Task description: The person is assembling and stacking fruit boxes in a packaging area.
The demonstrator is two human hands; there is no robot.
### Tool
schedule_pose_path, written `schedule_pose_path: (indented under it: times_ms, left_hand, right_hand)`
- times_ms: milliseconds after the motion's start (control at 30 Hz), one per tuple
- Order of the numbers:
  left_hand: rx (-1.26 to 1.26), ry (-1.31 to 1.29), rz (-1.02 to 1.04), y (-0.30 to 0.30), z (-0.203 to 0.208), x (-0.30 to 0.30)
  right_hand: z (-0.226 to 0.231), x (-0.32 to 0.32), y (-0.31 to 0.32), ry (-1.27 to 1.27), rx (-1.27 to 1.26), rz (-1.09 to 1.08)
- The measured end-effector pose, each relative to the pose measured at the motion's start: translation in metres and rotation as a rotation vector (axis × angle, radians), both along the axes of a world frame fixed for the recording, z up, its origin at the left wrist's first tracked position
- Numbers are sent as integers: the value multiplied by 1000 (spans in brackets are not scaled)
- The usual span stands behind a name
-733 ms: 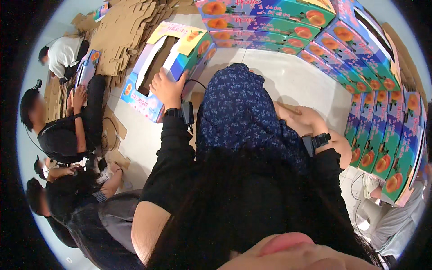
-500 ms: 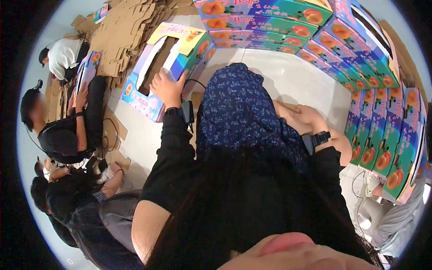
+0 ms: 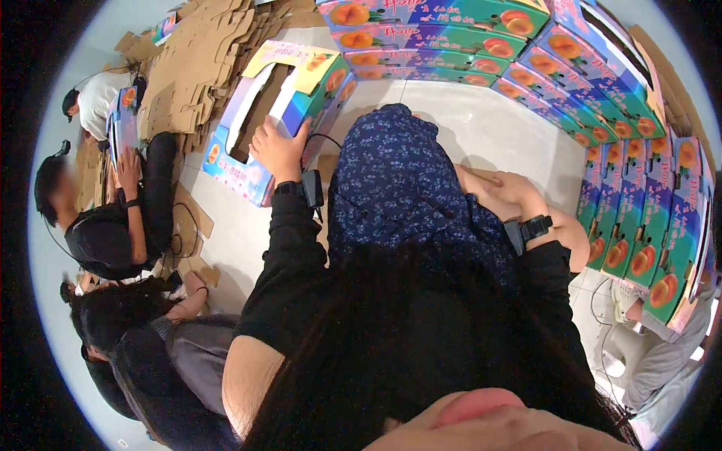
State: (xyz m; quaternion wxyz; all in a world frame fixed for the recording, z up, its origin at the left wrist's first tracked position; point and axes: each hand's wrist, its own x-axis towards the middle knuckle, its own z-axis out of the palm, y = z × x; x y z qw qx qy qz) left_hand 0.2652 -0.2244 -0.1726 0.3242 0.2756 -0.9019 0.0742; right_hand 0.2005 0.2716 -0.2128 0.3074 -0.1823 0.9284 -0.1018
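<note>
A colourful cardboard fruit box (image 3: 331, 94), printed with peaches, lies on the floor ahead and to the left. Its upper side has a long slot-shaped opening with white edges. My left hand (image 3: 278, 150) grips the box's near right part, with the fingers spread over the edge by the opening and the thumb out along the side. My right hand (image 3: 505, 188) lies on my bare leg beside the blue floral skirt (image 3: 391, 173). Its fingers look loosely stretched and hold nothing; they are partly hard to separate from the leg.
Matching fruit boxes (image 3: 421, 37) are stacked ahead, and a row of boxes (image 3: 639, 210) stands at the right. Flattened brown cardboard (image 3: 188, 68) is piled at the far left. Co-workers sit at the left, one holding a box (image 3: 124, 124). Another person's leg (image 3: 662, 361) shows lower right.
My hands and the box by my left hand stay almost in place. The co-worker at the left has shifted a box slightly left. My view has tilted a little.
</note>
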Motion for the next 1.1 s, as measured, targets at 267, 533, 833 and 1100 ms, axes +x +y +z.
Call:
schedule_pose_path:
  times_ms: [267,533,833,1100]
  left_hand:
    - [-4,-10,5,1,1,-1]
    - [-39,11,-3,0,1,0]
    - [28,6,-17,1,-1,1]
    - [19,13,-15,0,-2,0]
  right_hand:
    - [13,2,-4,-15,25,-19]
    - [25,4,-8,-12,40,-41]
    - [9,2,-2,-14,11,-33]
    - [17,1,-7,-27,62,-26]
